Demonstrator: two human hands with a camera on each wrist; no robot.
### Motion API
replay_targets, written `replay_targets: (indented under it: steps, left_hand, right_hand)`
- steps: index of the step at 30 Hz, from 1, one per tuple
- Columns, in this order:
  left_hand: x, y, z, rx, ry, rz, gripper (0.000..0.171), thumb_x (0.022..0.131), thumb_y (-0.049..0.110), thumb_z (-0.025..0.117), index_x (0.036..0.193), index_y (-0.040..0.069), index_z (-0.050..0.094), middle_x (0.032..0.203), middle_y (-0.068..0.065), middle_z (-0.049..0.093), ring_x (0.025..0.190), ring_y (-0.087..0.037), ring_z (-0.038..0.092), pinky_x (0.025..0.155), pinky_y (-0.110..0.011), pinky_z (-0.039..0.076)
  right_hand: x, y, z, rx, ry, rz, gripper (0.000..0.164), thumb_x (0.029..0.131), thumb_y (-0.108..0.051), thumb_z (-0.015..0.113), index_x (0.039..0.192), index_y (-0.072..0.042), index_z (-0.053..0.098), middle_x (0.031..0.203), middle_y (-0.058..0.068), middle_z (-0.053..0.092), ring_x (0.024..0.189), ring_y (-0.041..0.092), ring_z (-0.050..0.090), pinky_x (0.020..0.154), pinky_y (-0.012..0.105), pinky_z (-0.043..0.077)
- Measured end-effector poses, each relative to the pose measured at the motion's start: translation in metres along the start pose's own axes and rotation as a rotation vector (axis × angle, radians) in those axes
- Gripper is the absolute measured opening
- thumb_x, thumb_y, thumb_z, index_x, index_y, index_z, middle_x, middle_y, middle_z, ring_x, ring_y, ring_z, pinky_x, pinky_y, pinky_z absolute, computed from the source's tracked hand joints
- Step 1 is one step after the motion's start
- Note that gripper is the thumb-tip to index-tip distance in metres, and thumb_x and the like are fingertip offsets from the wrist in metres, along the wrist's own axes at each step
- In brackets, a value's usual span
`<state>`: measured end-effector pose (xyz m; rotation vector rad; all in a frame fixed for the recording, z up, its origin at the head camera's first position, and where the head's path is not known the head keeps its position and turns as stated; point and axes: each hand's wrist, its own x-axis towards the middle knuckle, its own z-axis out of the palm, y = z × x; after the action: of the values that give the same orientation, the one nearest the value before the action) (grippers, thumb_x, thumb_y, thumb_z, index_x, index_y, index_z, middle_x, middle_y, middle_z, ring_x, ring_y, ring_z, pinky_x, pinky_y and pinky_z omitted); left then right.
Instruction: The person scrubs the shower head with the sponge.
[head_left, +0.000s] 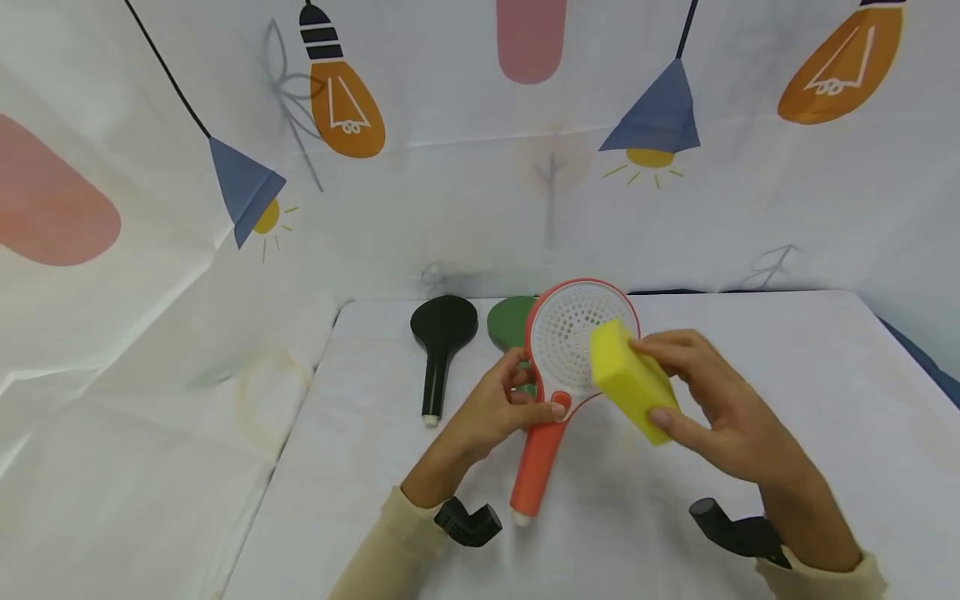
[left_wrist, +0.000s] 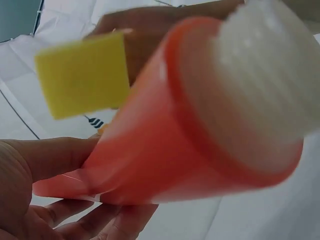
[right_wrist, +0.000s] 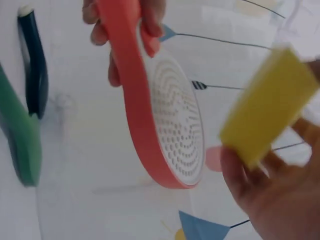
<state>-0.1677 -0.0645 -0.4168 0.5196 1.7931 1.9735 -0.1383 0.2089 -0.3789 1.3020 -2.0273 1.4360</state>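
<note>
A red shower head (head_left: 564, 342) with a white perforated face is held up off the table, tilted, its handle pointing down toward the person. My left hand (head_left: 495, 404) grips it at the neck, thumb near the red button (right_wrist: 150, 44). In the left wrist view the white threaded end (left_wrist: 265, 70) of its handle fills the upper right. My right hand (head_left: 708, 396) pinches a yellow sponge (head_left: 633, 379) between thumb and fingers. From the head the sponge overlaps the face's right edge; in the right wrist view a gap shows between sponge (right_wrist: 267, 107) and shower head.
A black shower head (head_left: 444, 333) lies toward the back left of the white table (head_left: 360, 500). Next to it is a green shower head (head_left: 506, 321), partly hidden behind the red one and my left hand. A white printed cloth (head_left: 450, 208) hangs behind the table.
</note>
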Motion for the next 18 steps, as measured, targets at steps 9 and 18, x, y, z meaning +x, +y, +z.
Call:
replay_targets:
  steps: [9,18]
  left_hand:
    - [0.003,-0.004,0.012,0.061,-0.066,-0.074,0.056,0.086,0.009,0.074,0.135,0.020,0.047,0.109,-0.008,0.065,0.082,-0.018,0.071,0.077,-0.035,0.061]
    - [-0.002,-0.004,0.017,0.143,-0.077,-0.062,0.053,0.087,0.014,0.073,0.133,0.022,0.048,0.108,-0.007,0.064,0.077,-0.018,0.070,0.074,-0.035,0.061]
  right_hand:
    - [0.004,0.011,0.015,-0.615,0.383,0.260,0.065,0.083,-0.018,0.076,0.143,-0.010,0.054,0.129,0.028,0.044,0.118,0.027,0.046,0.092,0.004,0.034]
    - [0.003,0.016,0.035,-0.786,0.321,0.264,0.073,0.074,-0.010,0.080,0.142,-0.010,0.054,0.125,0.025,0.048,0.103,0.030,0.054,0.076,0.031,0.060]
